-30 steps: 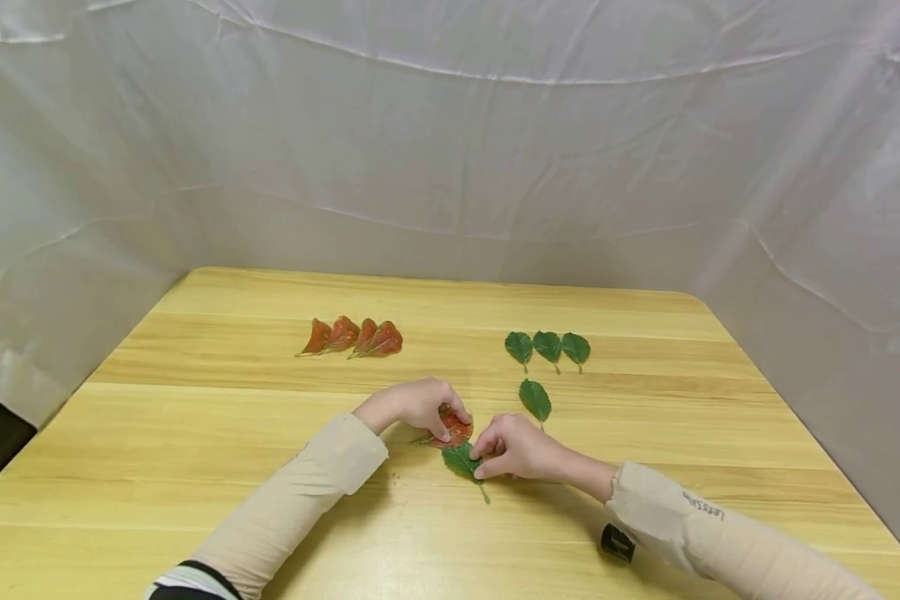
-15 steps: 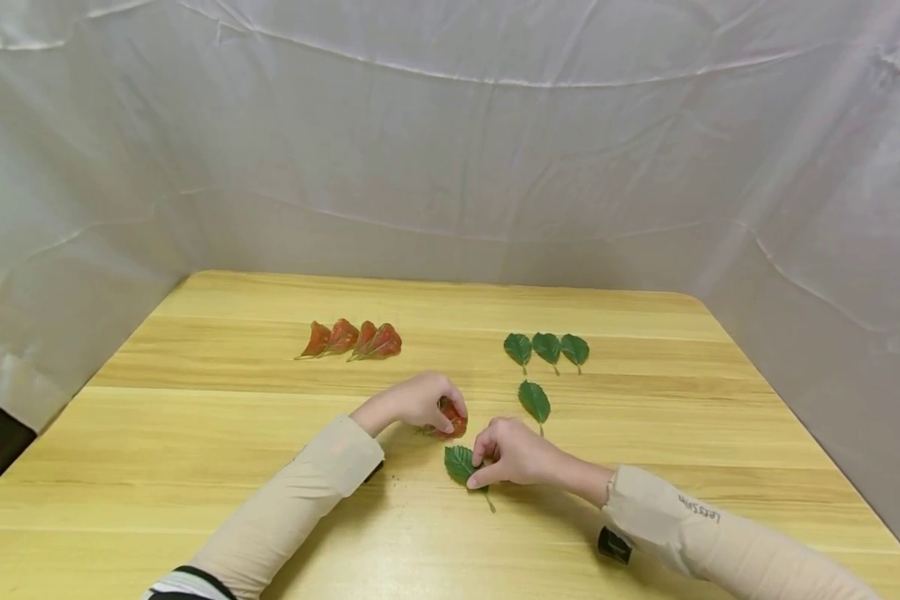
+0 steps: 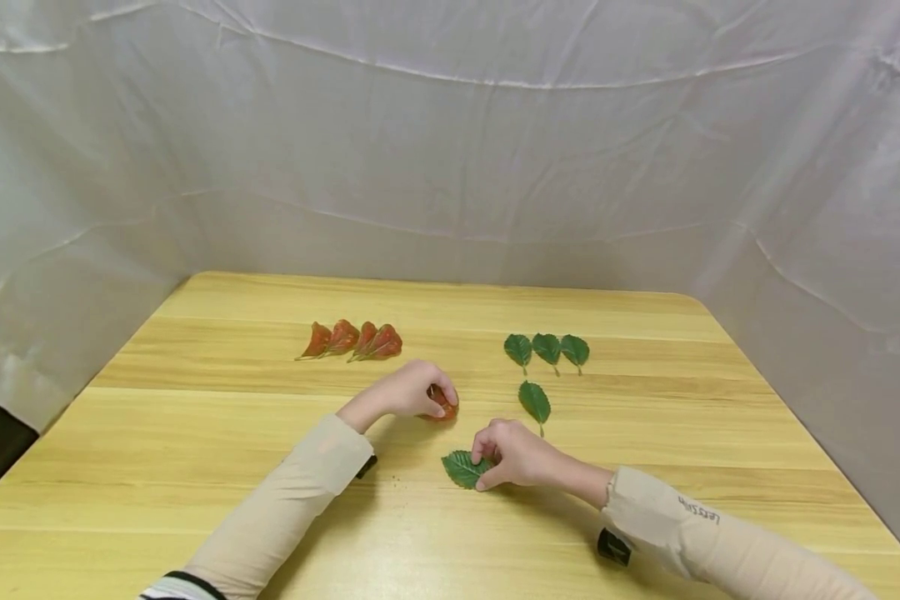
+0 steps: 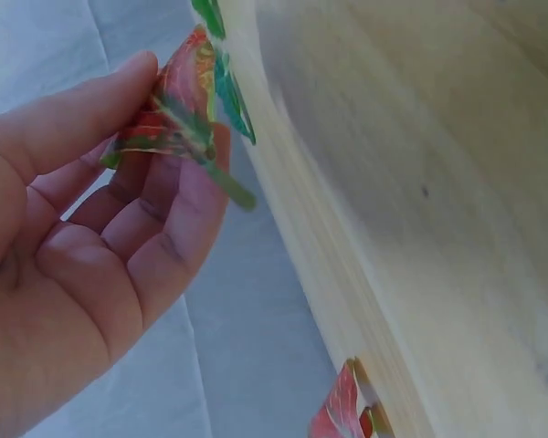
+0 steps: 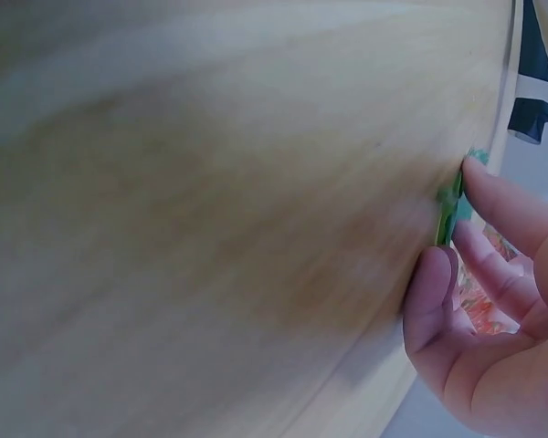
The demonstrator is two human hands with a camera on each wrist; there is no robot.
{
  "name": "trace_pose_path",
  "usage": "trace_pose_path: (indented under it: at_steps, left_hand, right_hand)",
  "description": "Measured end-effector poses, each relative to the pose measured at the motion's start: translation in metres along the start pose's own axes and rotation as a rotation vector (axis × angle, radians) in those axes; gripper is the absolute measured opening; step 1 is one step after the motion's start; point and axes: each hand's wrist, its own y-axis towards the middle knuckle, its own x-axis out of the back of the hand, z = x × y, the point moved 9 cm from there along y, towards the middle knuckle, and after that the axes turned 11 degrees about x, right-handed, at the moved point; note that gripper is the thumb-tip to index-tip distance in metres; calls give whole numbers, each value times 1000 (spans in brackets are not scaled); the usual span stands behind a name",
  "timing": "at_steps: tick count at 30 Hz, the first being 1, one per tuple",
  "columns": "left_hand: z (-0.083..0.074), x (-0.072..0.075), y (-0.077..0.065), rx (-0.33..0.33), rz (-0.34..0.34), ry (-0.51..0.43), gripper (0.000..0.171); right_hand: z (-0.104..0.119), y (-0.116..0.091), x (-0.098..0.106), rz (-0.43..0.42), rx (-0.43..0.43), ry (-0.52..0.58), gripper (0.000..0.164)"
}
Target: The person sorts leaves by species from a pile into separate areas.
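My left hand [image 3: 408, 390] pinches a red leaf [image 3: 444, 411] between thumb and fingers, near the middle of the table. In the left wrist view this red leaf [image 4: 184, 96] is tilted, its green stem pointing down to the right. My right hand [image 3: 521, 454] pinches a green leaf [image 3: 461, 469] by its right end, close over the wood and nearer to me than the red one. Its broad tip points left and its stem is hidden by the fingers. Seen from the right wrist, the green leaf [image 5: 449, 214] shows edge-on between thumb and fingertips.
Several red leaves [image 3: 382, 342] lie overlapped in a row at the back left of the wooden table [image 3: 195, 433]. Three green leaves [image 3: 547, 347] form a row at the back right, with a single green leaf [image 3: 534, 401] in front of them. Pale cloth [image 3: 450, 167] hangs behind the table.
My left hand has moved back and left with the red leaf, which is now apart from the green leaf it overlapped. The green leaf has turned in my right hand, its tip now pointing left.
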Motion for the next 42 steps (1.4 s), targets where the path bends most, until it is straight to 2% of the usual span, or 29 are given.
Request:
trace_pose_path:
  at_steps: [9,18,21,31,37,42]
  left_hand:
    - [11,20,-12,-28,-54,-26,11]
    - [37,41,-26,56,-138,-16,12]
    - [45,49,-34,68,-172,-12,12]
    - [76,78,-61,196,-258,-27,14]
    - [92,93,-74,236,-292,-37,15]
    - [107,100,-85,290,-307,-7,15]
  right_hand:
    - [-3,1,0,-5,0,14,19]
    - [-1,2,0,-1,-17,19,20]
    - [-1,2,-1,0,-18,27,18]
    - [-3,3,0,-28,6,51,11]
    - [-4,3,0,-28,5,44,13]
    - [-6,3,0,-27,-13,54,12]
